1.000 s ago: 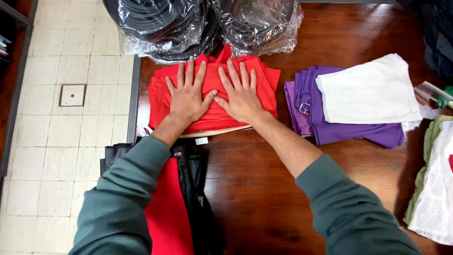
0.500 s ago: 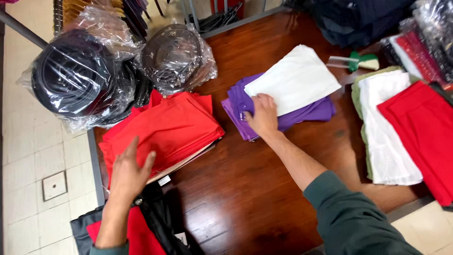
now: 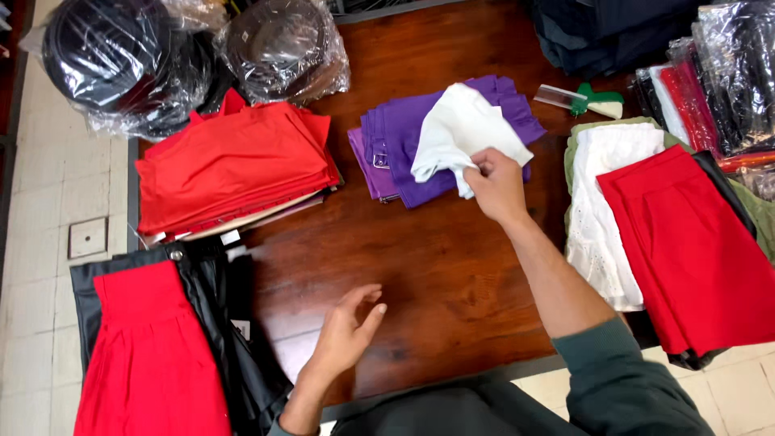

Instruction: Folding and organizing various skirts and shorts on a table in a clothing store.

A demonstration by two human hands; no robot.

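White garment (image 3: 460,129): lies crumpled on the purple folded stack (image 3: 440,145), far centre of the bench (image 3: 452,274). Right hand (image 3: 496,186) has its grip pinched on the garment's near edge. The cloth looks light, soft and limp; judged best taken at a hem or corner. Left hand (image 3: 343,335) hovers over bare wood near the front edge, fingers apart, holding nothing. Red folded pile (image 3: 234,165) sits left, red and white garments (image 3: 646,234) right; open room lies between.

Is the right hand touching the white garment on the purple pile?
Touching. The head view shows the right hand pinching a corner of the white garment, its fingers closed on the fabric above the purple pile.
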